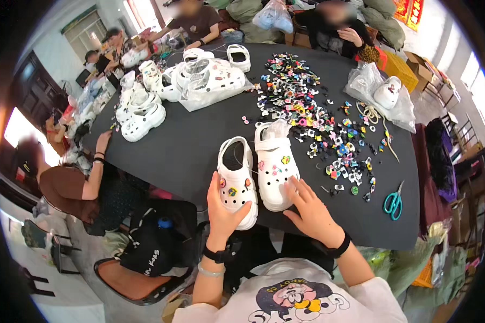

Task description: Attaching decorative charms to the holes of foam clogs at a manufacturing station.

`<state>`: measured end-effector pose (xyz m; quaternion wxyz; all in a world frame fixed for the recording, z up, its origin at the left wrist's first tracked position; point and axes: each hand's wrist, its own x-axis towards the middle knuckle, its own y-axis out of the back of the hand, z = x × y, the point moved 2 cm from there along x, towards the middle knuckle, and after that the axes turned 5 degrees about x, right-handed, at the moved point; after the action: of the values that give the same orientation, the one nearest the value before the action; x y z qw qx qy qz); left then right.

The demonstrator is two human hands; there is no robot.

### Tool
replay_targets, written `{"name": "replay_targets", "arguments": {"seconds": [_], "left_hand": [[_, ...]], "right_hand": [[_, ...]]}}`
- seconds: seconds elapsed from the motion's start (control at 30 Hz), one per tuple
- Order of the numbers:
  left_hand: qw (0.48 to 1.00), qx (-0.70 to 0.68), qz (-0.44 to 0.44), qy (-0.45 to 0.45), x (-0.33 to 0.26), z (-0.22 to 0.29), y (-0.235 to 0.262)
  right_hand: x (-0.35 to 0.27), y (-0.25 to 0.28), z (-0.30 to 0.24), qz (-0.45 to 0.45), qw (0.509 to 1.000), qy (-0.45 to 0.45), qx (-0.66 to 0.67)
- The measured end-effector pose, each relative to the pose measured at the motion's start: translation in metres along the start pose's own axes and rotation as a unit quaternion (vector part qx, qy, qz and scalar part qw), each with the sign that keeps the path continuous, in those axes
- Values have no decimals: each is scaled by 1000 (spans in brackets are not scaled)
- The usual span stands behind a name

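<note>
Beside heaped charms (302, 107), scissors (396, 197), left grip (221, 214) clasping one clog (239, 199), right grip (316, 216) spread against another (275, 176)

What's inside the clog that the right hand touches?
In the clog, crumpled clear plastic shows at the heel opening. The upper covers the toe end, so whether anything lies there cannot be seen.

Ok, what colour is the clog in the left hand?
White clog, with multicoloured charms; clearest in the head view.
</note>
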<state>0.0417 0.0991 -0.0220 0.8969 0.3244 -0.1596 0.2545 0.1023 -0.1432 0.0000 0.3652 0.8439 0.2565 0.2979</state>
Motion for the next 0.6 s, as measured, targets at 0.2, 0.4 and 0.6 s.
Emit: {"name": "replay_targets", "arguments": {"seconds": [0.2,0.4,0.6], "left_hand": [[999,44,-9,-22,26,-25,-5],[995,75,-60,-9,16,-29,5],[988,136,-77,2,10,-10,10]], "right_hand": [[6,-6,36,74,965,-113,223],[8,-8,38,0,956,-118,268],[4,-28,26,49,986,-69,142]]}}
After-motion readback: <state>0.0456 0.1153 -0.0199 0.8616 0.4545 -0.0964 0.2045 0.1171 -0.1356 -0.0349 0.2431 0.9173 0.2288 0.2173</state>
